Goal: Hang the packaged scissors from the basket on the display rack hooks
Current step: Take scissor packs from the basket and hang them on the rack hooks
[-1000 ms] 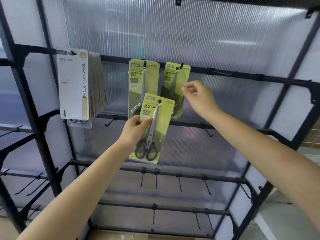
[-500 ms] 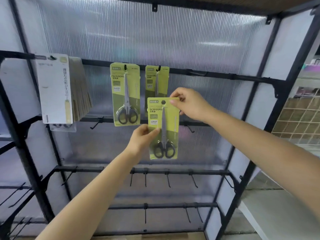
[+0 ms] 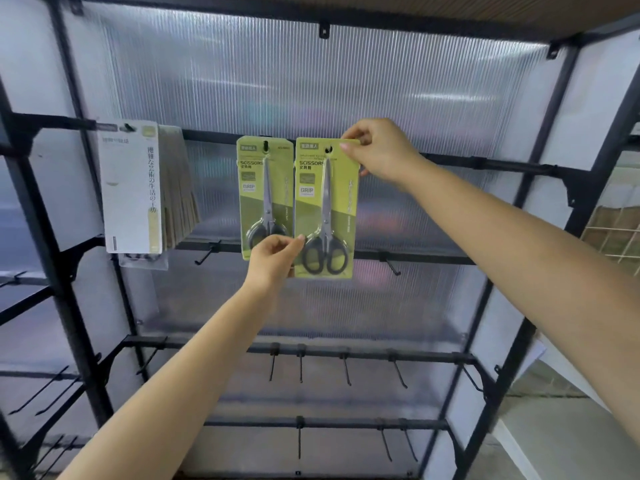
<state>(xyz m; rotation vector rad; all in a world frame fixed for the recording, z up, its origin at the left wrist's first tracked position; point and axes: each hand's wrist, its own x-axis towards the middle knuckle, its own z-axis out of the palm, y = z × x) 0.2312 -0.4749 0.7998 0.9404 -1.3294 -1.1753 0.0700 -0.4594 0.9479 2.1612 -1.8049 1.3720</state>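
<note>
— Which step was being done?

— A scissors pack point(image 3: 325, 207) was being hung on the top bar point(image 3: 485, 164) of the rack. Its top corner was pinched by the fingers of the right hand point(image 3: 377, 152). Its bottom edge was pinched by the fingers of the left hand point(image 3: 273, 259). The small hole in the pack point(image 3: 329, 149) was held right at the top bar, where a hook seemed to be poking through.

— Was it fully on?

— That could not be told. The hook was mostly hidden by the pack. It was judged that the pack must next be pushed back along the hook and then let go.

— What else was seen by the top bar?

— A second scissors pack point(image 3: 265, 199) was already hung just beside the held one, on its left. A white card pack point(image 3: 130, 187) with more cards behind it was hung farther left on the same bar. Bare hooks point(image 3: 301, 367) were seen on the bars lower down.

— What was in the way?

— The hung pack was touching or nearly touching the held one, so it might be bumped. The basket was not seen.
</note>
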